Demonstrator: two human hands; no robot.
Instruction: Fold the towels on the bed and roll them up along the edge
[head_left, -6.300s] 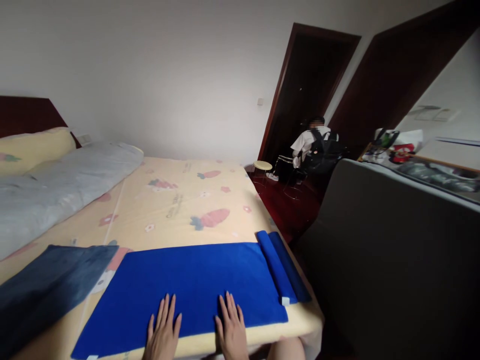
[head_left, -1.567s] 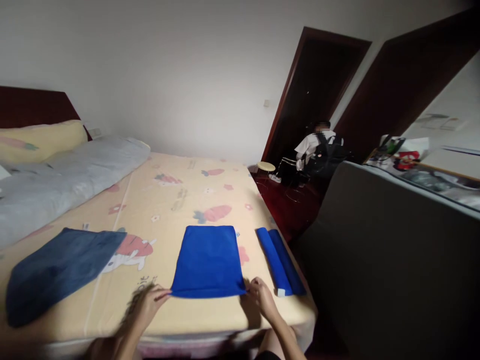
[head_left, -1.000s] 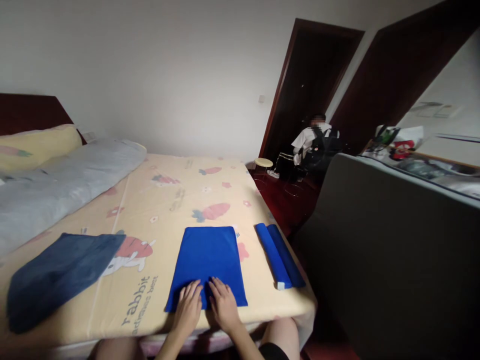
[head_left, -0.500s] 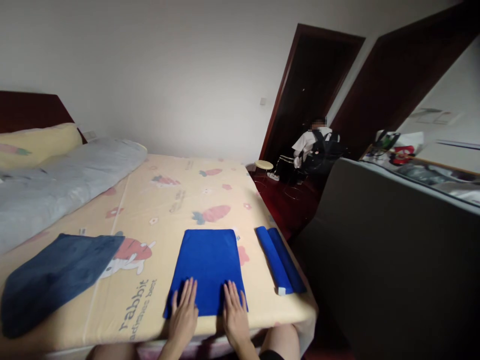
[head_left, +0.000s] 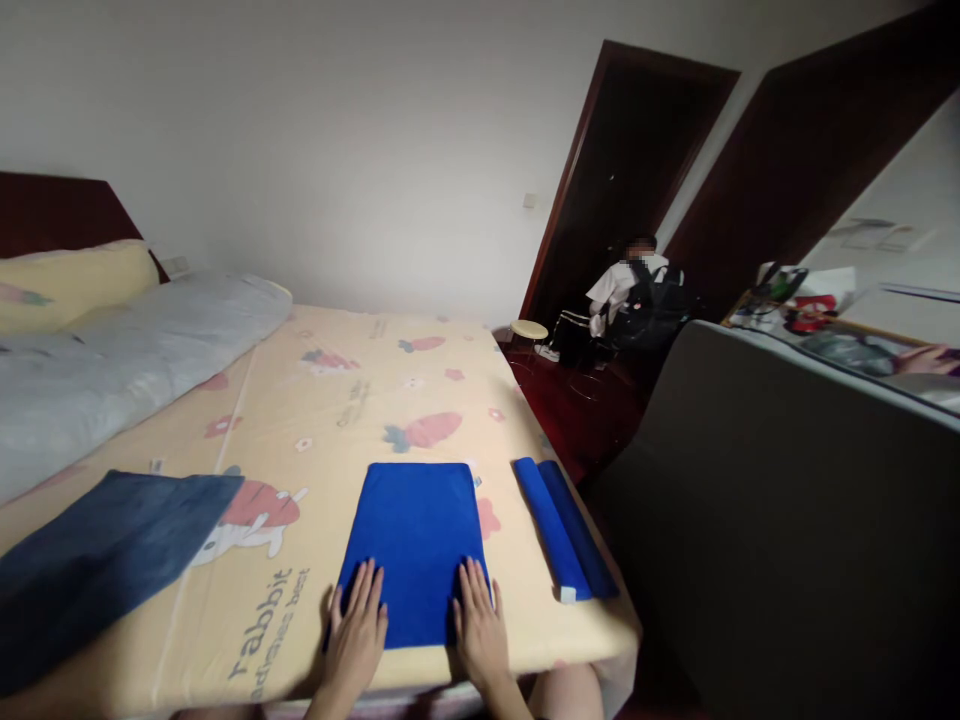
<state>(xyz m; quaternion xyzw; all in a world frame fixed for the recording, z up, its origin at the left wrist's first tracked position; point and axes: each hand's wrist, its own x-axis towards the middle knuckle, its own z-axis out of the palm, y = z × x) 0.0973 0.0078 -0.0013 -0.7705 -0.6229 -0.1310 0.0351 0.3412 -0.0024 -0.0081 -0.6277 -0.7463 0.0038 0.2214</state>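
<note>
The folded blue towel [head_left: 418,530] lies at the bed's [head_left: 457,390] near edge — likely light, soft, best held by its corners. Left hand [head_left: 356,632] and right hand [head_left: 481,630] rest flat on it, fingers outstretched, gripping nothing.

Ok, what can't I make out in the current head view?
Flat blue cloth: head view; patches are covered by the left hand and right hand, and its underside is hidden by its top face.
Grey-blue cloth: head view; its left part is cut off by the picture's left edge.
Items behind the dark panel: head view; too blurred to name surely, some lower parts hidden by the panel.
</note>
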